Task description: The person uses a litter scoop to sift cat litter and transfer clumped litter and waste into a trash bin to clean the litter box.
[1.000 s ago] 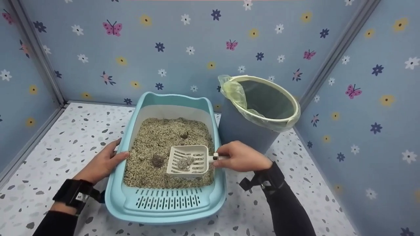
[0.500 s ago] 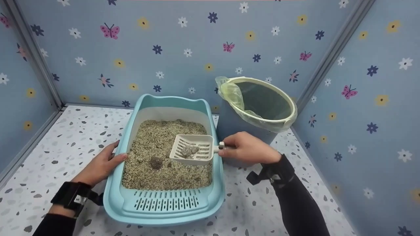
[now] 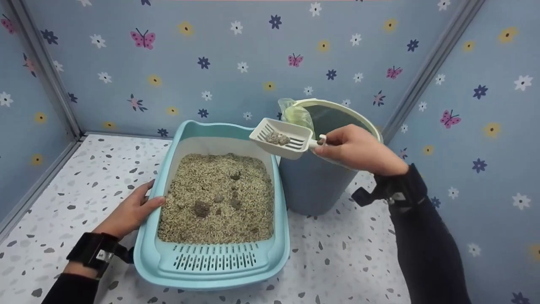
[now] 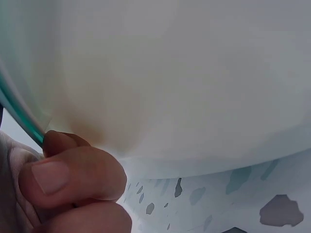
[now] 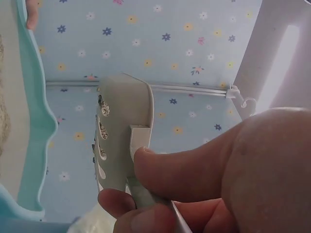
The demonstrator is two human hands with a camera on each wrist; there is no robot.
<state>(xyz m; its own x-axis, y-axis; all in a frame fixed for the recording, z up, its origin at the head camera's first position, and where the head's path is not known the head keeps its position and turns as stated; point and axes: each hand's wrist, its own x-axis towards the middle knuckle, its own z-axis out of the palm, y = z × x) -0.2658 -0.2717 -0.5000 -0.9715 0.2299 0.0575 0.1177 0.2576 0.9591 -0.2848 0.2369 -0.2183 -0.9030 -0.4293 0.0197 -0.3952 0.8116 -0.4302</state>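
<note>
Scoop is up in the air by the bin, carrying some grayish clumps. Right hand has its handle pinched, thumb against fingers. Bin's just right of the tray, left hand gripping the tray's left rim. Darker lumps sit in the litter.

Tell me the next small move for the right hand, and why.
Probably shift the scoop rightward over the bin before tipping: the right hand holds it loaded with clumps, yet its slotted end shows mostly left of the bin's opening in the head view.
</note>
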